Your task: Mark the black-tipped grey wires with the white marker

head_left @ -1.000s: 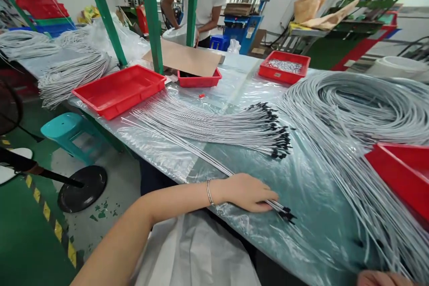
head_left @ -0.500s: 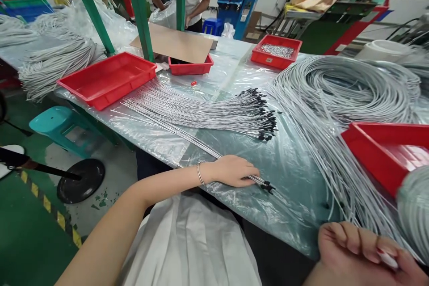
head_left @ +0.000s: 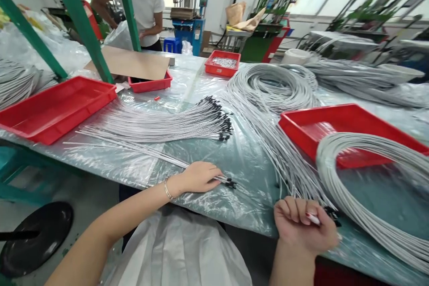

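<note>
The left hand [head_left: 201,176] lies palm down on the clear plastic sheet [head_left: 214,205] covering the table, near its front edge, forearm stretched in from the lower left with a thin bracelet [head_left: 166,188] at the wrist. Its fingers press flat on a small bundle of thin grey wires with black tips [head_left: 147,152]; whether they actually close around the strands cannot be told, since the hand hides that part. The black tips [head_left: 230,183] poke out just right of the fingertips.

The right hand [head_left: 303,225] sits at the near right, fist curled with knuckles up, clamped on the black-tipped ends of a long grey cable bundle [head_left: 281,161] that runs away toward a far coil [head_left: 268,87]. The pinched ends are mostly buried in the fist and slightly blurred.

Beyond the left hand a wider fan of grey black-tipped wires [head_left: 161,123] lies on the sheet. A red plastic tray [head_left: 53,107] sits far left, another red tray [head_left: 311,136] to the right, partly covered by a large grey cable loop [head_left: 375,196] that runs out of view. A person in a white shirt [head_left: 145,6] stands at the far side.
</note>
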`<act>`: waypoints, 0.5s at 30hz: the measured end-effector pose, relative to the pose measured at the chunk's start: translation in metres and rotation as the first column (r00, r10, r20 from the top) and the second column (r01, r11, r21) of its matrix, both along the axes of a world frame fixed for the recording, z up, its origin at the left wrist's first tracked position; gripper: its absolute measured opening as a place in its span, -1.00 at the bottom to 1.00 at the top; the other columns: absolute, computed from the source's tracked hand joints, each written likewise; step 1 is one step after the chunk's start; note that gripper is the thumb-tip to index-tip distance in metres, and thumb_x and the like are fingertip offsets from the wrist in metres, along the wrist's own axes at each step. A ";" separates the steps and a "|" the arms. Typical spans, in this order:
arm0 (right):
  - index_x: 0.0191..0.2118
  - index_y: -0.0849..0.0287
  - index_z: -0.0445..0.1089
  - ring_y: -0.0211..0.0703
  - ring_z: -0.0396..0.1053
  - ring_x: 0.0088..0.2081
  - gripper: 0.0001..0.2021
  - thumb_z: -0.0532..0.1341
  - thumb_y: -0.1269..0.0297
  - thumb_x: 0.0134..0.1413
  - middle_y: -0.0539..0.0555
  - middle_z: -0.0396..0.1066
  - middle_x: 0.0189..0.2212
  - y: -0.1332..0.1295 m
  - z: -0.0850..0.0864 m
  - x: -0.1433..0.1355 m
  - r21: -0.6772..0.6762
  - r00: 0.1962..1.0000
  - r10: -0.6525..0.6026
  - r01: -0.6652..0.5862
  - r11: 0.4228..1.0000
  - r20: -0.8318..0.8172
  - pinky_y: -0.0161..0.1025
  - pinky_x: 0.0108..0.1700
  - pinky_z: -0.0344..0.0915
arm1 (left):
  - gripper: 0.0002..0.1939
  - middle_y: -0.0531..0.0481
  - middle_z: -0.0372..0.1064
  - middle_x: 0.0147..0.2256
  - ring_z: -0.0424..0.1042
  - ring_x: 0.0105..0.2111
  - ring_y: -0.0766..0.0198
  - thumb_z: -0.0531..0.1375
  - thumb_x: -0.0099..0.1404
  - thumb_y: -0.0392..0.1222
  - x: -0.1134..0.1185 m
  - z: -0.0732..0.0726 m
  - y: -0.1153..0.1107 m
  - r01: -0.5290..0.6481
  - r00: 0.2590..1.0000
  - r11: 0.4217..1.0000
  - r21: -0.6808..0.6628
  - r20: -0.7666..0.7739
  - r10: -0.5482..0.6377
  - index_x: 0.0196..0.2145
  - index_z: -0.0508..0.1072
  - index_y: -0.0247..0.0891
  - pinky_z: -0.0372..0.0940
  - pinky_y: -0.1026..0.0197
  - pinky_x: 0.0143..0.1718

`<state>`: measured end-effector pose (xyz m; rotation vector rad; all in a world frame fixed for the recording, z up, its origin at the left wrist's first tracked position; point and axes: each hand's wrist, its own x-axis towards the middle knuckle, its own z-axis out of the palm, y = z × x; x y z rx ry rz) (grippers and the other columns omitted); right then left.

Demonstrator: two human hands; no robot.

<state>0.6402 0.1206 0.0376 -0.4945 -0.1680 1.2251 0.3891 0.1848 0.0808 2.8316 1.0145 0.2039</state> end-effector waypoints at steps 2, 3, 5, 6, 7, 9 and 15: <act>-0.60 0.25 -0.09 -0.38 -0.26 -0.66 -0.63 0.22 0.33 -0.22 -0.08 -0.33 -0.73 0.001 0.000 0.000 0.008 1.000 0.016 -0.016 1.000 -0.025 -0.37 -0.63 -0.18 | -0.73 0.00 0.34 -0.29 0.31 -0.28 0.27 -0.04 0.38 -0.10 0.000 0.002 0.000 -0.005 1.000 1.000 0.002 0.009 0.005 -0.12 0.35 -0.27 0.13 0.24 -0.26; -0.60 0.25 -0.08 -0.38 -0.25 -0.66 -0.63 0.22 0.32 -0.21 -0.08 -0.33 -0.73 0.002 -0.001 0.000 0.010 0.999 0.026 -0.026 1.000 -0.034 -0.36 -0.63 -0.18 | -0.73 0.00 0.33 -0.29 0.31 -0.28 0.28 -0.04 0.38 -0.10 0.000 0.003 0.000 -0.007 1.000 1.000 -0.002 0.010 0.007 -0.13 0.35 -0.27 0.13 0.25 -0.26; -0.60 0.24 -0.07 -0.37 -0.23 -0.66 -0.63 0.23 0.32 -0.20 -0.07 -0.33 -0.72 0.003 -0.001 0.001 0.014 0.998 0.033 -0.032 0.999 -0.060 -0.35 -0.64 -0.18 | -0.74 0.00 0.33 -0.28 0.30 -0.28 0.29 -0.04 0.38 -0.10 0.001 0.005 0.001 -0.010 1.000 1.000 -0.017 0.005 0.010 -0.13 0.34 -0.27 0.13 0.25 -0.27; -0.60 0.24 -0.07 -0.37 -0.24 -0.66 -0.63 0.23 0.32 -0.20 -0.07 -0.33 -0.72 0.004 -0.001 0.001 0.016 0.996 0.032 -0.031 0.999 -0.078 -0.35 -0.64 -0.19 | -0.74 0.01 0.32 -0.27 0.30 -0.28 0.29 -0.04 0.39 -0.10 0.001 0.005 0.001 -0.012 1.000 1.000 -0.022 -0.002 0.012 -0.13 0.34 -0.27 0.13 0.25 -0.27; -0.60 0.24 -0.07 -0.37 -0.24 -0.66 -0.63 0.24 0.32 -0.20 -0.07 -0.33 -0.72 0.004 -0.002 0.001 0.016 0.995 0.027 -0.026 1.000 -0.099 -0.35 -0.64 -0.19 | -0.74 0.01 0.32 -0.27 0.29 -0.28 0.29 -0.05 0.39 -0.10 0.001 0.006 0.001 -0.014 1.000 1.000 -0.025 -0.013 0.014 -0.12 0.33 -0.26 0.13 0.25 -0.27; -0.60 0.24 -0.06 -0.37 -0.25 -0.66 -0.64 0.23 0.33 -0.18 -0.08 -0.33 -0.72 0.006 -0.002 0.001 0.012 0.990 0.020 -0.019 1.000 -0.142 -0.35 -0.65 -0.19 | -0.74 0.00 0.31 -0.26 0.27 -0.28 0.28 -0.06 0.40 -0.11 0.002 0.010 0.000 -0.003 0.999 1.000 -0.029 -0.046 0.001 -0.11 0.32 -0.26 0.13 0.24 -0.27; -0.60 0.23 -0.01 -0.36 -0.26 -0.65 -0.69 0.20 0.32 -0.09 -0.08 -0.34 -0.71 0.008 -0.004 0.002 0.014 0.984 0.016 -0.014 1.000 -0.180 -0.36 -0.66 -0.14 | -0.76 -0.01 0.26 -0.21 0.22 -0.22 0.28 0.03 0.37 -0.06 0.003 0.042 0.002 0.135 0.977 0.974 -0.182 -0.141 -0.162 -0.12 0.32 -0.23 0.11 0.24 -0.17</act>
